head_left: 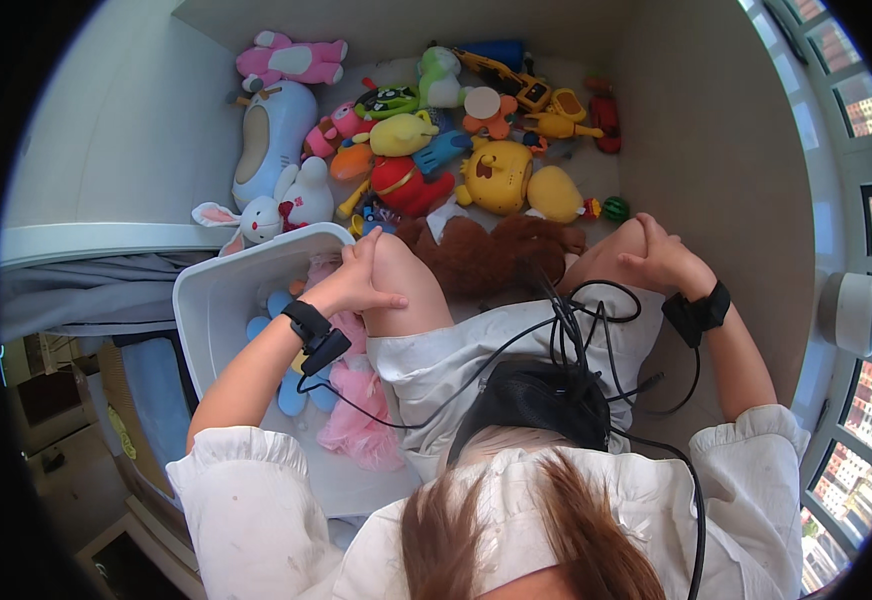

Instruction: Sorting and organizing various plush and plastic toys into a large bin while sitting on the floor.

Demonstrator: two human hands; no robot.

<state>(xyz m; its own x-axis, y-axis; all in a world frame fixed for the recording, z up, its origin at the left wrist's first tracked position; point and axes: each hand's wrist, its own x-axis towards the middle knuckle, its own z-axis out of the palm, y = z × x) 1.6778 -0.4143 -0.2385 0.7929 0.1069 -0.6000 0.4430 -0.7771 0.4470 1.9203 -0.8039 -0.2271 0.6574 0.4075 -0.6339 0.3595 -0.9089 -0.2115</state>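
Note:
My left hand (353, 283) rests on my left knee, thumb spread from the fingers and nothing held. On the other knee lies my right hand (668, 259), also open and without anything in it. A white plastic bin (196, 345) stands beside my left leg, under my left forearm. Inside are a light blue plush toy (293, 388) and pink gauzy cloth (358, 418), partly covered by my arm and leg. Between and beyond my knees lies a brown plush toy (491, 256). A white plush rabbit (254, 222) sits just past the bin's far rim.
Many toys crowd the floor ahead: a yellow plush character (498, 176), a red toy (408, 184), a pink plush (291, 60), a yellow toy excavator (516, 82) and a small watermelon-patterned ball (615, 208). Black cables (516, 345) cross my lap. Walls enclose the area; windows (871, 395) are at right.

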